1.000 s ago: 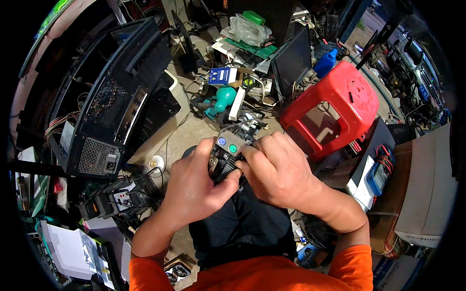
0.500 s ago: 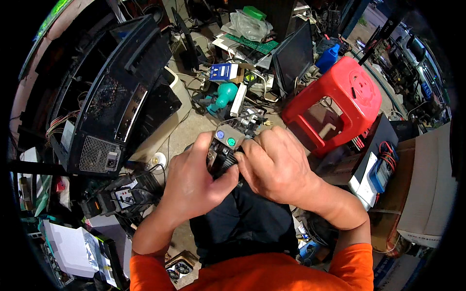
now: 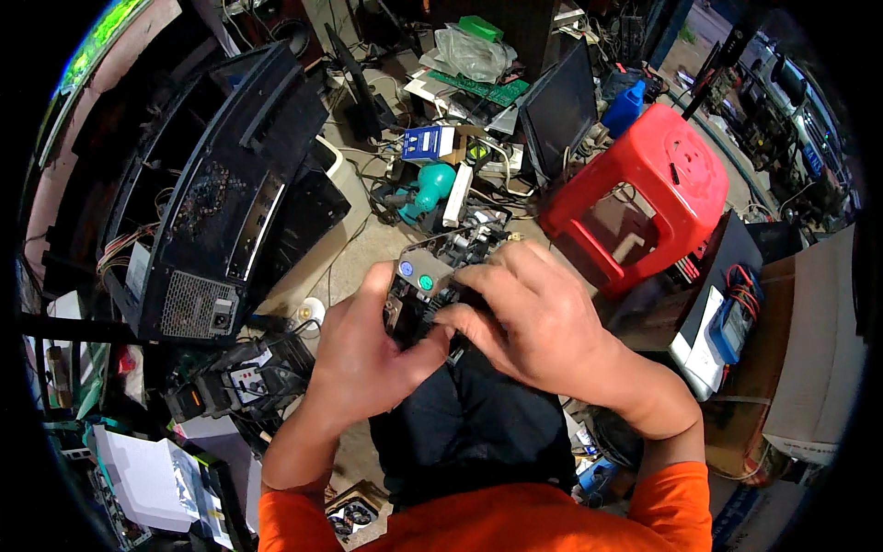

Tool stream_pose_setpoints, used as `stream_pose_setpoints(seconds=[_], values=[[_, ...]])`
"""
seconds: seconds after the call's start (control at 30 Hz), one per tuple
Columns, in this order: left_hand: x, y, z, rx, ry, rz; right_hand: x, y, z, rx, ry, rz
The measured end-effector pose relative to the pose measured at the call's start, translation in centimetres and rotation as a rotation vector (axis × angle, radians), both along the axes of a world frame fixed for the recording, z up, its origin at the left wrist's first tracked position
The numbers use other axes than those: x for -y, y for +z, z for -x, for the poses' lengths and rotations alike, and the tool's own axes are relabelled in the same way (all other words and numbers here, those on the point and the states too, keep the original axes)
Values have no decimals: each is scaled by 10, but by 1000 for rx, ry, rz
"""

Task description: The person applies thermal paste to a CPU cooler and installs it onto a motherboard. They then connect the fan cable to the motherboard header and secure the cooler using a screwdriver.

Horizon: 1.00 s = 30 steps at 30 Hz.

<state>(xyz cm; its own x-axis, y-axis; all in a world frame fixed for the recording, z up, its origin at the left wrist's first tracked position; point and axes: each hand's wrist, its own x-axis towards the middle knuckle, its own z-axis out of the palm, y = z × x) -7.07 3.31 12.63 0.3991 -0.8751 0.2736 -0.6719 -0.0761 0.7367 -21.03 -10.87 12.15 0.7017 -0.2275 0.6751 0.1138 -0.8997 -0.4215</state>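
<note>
Above my lap I hold a computer motherboard (image 3: 429, 260) at its port end, where one purple and one green round socket show on a metal plate. My left hand (image 3: 354, 354) is closed round the left side of it, thumb across the near side. On the right side, the fingers of my right hand (image 3: 533, 308) are bent and pinched together at the edge by the sockets. Whether a small part sits between those fingertips is hidden. Much of the board lies behind both hands.
An open black computer case (image 3: 198, 212) stands at the left. A red plastic stool (image 3: 676, 175) is at the right, with a blue multimeter (image 3: 733, 322) near it. Ahead lie a teal bulb-shaped thing (image 3: 430, 189), a blue box (image 3: 428, 143), a monitor (image 3: 558, 110) and tangled cables.
My right hand's fingers have shifted and opened out a little over the motherboard's edge. The motherboard has moved slightly left and down in view. My left hand keeps its hold.
</note>
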Motion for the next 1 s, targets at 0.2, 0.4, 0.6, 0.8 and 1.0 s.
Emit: stream_pose_setpoints(seconds=[0.2, 0.4, 0.6, 0.8, 1.0], values=[[0, 0, 2, 27, 22, -17, -9, 2, 0, -78, -72, 85], [0, 2, 4, 3, 25, 15, -10, -2, -1, -39, -62, 19], [-2, 4, 9, 80, 39, 50, -9, -6, -2, 5, -63, -72], [1, 5, -10, -264, 31, -7, 16, -13, 2, 92, -75, -345], [7, 3, -38, -358, 71, -51, 25, -32, -23, 144, 38, -538]])
